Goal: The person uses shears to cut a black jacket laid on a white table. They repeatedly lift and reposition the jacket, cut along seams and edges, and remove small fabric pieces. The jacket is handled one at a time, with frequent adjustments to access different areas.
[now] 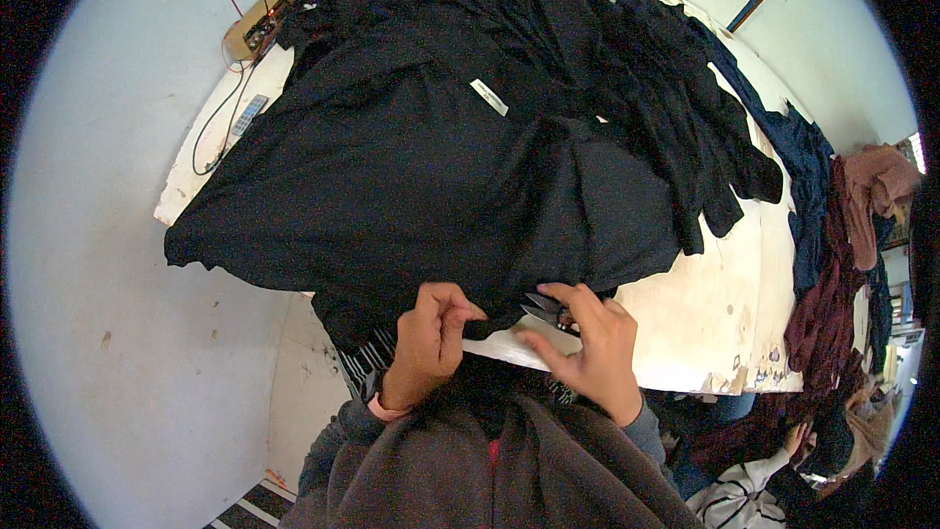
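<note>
A large black garment (392,176) lies spread before me, with a small white label (489,97) on it. Its near edge hangs over the table's front. My left hand (431,338) is closed at that edge, thumb and forefinger pinching the black cloth. Just to the right, my right hand (599,348) holds dark thread snips (544,310), their blades pointing left toward the cloth edge. The thumb is spread away from the forefinger, and the palm partly hides the snips' handles.
More dark garments (548,0) are heaped behind on the white table (705,333). A remote control (250,115) and a tan electrical box (259,27) with cables sit at the far left. Maroon cloth (822,313) hangs at the right, near another person's sleeve (749,495).
</note>
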Demonstrator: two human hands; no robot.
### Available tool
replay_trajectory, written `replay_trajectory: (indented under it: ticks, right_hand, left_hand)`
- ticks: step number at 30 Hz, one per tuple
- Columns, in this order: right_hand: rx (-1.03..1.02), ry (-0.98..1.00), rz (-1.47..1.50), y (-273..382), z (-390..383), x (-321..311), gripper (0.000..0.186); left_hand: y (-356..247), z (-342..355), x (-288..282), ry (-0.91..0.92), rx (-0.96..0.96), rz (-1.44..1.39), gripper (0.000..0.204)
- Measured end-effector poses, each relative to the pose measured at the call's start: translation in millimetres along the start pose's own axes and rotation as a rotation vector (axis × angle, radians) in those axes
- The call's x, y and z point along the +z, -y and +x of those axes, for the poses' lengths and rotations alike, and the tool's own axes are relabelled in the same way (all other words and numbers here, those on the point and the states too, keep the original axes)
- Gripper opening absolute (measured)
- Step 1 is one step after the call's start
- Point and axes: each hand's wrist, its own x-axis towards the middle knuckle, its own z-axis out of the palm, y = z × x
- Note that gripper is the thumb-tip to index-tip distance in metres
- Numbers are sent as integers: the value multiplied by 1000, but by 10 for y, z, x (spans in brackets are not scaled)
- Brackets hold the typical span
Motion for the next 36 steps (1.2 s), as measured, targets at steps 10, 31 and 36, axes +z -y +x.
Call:
replay_trajectory:
  ticks: [10, 31, 36]
  right_hand:
    - [13, 16, 178, 53, 386, -94, 18]
    - [6, -109, 91, 173, 211, 18, 31]
    - [426, -418, 240, -325, 41, -271, 35]
  left_hand:
    - [-128, 334, -105, -50, -25, -106, 18]
    - [-158, 364, -402, -128, 70, 33, 15]
    - [147, 195, -1416, -520, 3, 93, 20]
